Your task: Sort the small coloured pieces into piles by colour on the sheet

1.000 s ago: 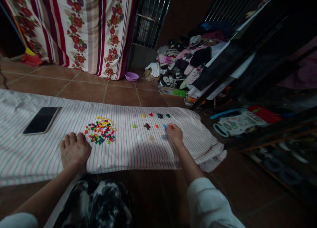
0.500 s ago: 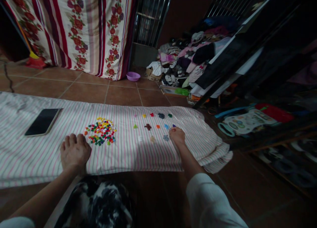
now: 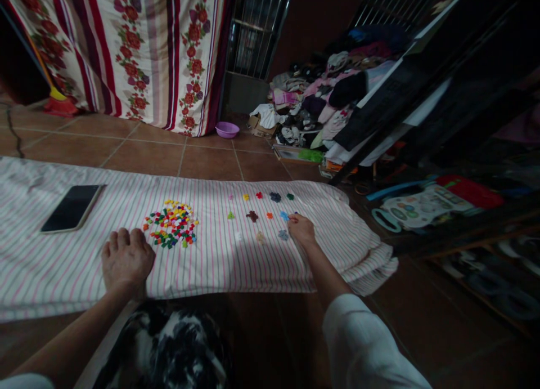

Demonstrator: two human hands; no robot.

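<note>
My right hand [image 3: 302, 229] has its fingers pinched together at the edge of a small light blue pile [image 3: 284, 215]. Whatever sits between the fingertips is too small to make out. A dark blue pile [image 3: 296, 213] is mostly hidden behind these fingers, and a grey-blue pile [image 3: 283, 235] lies just below. On the striped cloth [image 3: 211, 271], my left hand [image 3: 127, 259] rests palm down with its fingers apart, holding nothing. Beside it is a mixed heap of tiny coloured pieces [image 3: 171, 223]. Brown pieces [image 3: 252, 215] and orange pieces [image 3: 269, 215] form separate little groups.
A phone [image 3: 72, 208] lies on the cloth at left. Along the far side are red [image 3: 259, 195], dark grey [image 3: 275, 197] and dark green pieces [image 3: 290, 196]. Beyond, a purple basin [image 3: 227, 130] stands on the tiled floor, near piled clothes [image 3: 320, 96].
My right hand has shifted slightly, its fingertips going from beside the dark blue pile to the edge of the light blue one. The left hand stays in place.
</note>
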